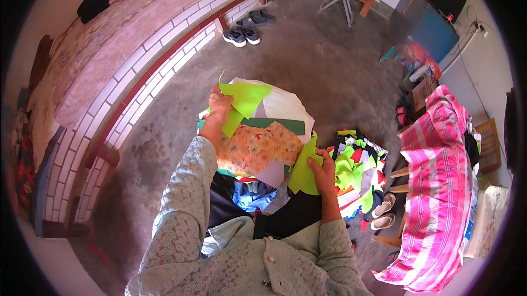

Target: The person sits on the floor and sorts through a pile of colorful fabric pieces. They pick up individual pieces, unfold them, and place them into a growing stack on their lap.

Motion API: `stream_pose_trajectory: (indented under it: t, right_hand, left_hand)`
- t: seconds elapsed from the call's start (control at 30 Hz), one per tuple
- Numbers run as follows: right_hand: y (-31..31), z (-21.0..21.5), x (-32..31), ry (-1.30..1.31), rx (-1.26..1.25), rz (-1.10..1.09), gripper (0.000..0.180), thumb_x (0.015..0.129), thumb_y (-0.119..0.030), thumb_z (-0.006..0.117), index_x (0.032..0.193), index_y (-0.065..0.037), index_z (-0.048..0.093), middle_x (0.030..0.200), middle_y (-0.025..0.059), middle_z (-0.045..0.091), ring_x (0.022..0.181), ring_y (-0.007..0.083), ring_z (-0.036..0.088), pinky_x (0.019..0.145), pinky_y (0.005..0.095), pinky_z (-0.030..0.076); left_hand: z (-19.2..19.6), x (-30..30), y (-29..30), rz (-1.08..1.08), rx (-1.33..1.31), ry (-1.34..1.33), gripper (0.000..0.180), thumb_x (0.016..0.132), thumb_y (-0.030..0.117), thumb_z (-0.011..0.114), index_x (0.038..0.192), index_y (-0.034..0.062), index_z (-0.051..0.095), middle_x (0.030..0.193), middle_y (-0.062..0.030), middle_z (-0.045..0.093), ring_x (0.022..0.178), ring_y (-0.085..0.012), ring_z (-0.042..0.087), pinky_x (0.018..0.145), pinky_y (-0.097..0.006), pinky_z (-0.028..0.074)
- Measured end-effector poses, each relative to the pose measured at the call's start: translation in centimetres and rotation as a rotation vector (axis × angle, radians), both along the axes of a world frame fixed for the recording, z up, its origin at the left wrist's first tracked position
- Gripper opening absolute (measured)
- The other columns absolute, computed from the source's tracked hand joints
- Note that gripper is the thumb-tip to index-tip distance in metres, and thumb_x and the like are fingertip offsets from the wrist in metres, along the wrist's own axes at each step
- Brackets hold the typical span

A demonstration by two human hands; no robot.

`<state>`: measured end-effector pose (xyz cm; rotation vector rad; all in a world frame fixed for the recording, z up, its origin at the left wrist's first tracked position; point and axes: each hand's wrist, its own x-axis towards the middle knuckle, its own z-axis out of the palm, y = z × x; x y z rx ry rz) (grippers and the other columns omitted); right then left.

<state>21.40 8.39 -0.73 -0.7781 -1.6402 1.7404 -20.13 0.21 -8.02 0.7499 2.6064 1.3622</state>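
The left hand (pixel 218 110) pinches a lime cloth scrap (pixel 243 101) above a white bag (pixel 285 106). The right hand (pixel 324 168) grips another lime scrap (pixel 304 168) beside the bag. A floral orange piece (pixel 257 150) lies on the bag; a scrap pile (pixel 357 167) sits right of it.

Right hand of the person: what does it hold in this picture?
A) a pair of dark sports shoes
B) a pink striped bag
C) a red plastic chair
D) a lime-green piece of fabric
D: the right hand grips a lime-green piece of fabric beside the orange floral cloth; the left hand holds another green piece.
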Motion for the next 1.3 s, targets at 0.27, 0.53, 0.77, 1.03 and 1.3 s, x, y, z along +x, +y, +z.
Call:
stream_pose_trajectory:
  t: [0.27,0.53,0.77,1.03,1.3]
  right_hand:
    - [0.4,0.3,1.1,-0.022,0.074,-0.098,0.023,0.081,-0.003,0.063,0.103,-0.002,0.056,0.089,0.0012,0.060,0.080,0.0081,0.055,0.071,0.0234,0.046]
    - [0.3,0.3,1.2,0.114,-0.065,-0.059,0.023,0.086,-0.011,0.062,0.106,-0.003,0.056,0.090,0.0002,0.060,0.078,0.0061,0.055,0.069,0.0223,0.046]
    - [0.4,0.4,1.4,0.133,-0.007,-0.100,0.020,0.090,-0.015,0.058,0.105,-0.002,0.056,0.091,0.0006,0.059,0.080,0.0065,0.053,0.070,0.0217,0.045]
    - [0.4,0.5,1.4,0.219,-0.131,-0.017,0.029,0.090,-0.011,0.053,0.117,0.000,0.050,0.107,0.0050,0.057,0.096,0.0103,0.053,0.083,0.0239,0.043]
    - [0.4,0.8,1.6,0.342,-0.175,0.022,0.046,0.076,0.007,0.044,0.122,0.000,0.047,0.113,0.0094,0.058,0.102,0.0160,0.056,0.088,0.0266,0.044]
  left_hand:
    - [9.2,11.5,-0.5,0.137,0.174,0.191,0.052,0.075,0.003,0.065,0.124,0.0063,0.047,0.106,-0.0143,0.061,0.094,-0.0286,0.061,0.088,-0.037,0.044]
    - [8.8,26.7,-1.6,-0.551,0.555,-0.515,0.026,0.079,0.006,0.066,0.103,0.0027,0.058,0.092,-0.0072,0.063,0.083,-0.0128,0.060,0.074,-0.027,0.049]
    - [8.9,32.2,-1.3,-0.654,0.280,-0.353,0.040,0.075,0.008,0.071,0.110,0.0019,0.053,0.097,-0.0085,0.062,0.088,-0.0153,0.061,0.080,-0.029,0.049]
    - [10.3,33.2,-0.9,-0.637,0.161,-0.257,0.067,0.066,0.016,0.078,0.122,0.0024,0.042,0.108,-0.0193,0.058,0.101,-0.0322,0.058,0.087,-0.038,0.046]
    - [7.4,32.2,-0.7,-0.674,0.327,-0.467,0.039,0.081,0.010,0.060,0.117,0.0004,0.048,0.099,-0.0173,0.062,0.092,-0.0297,0.061,0.080,-0.037,0.048]
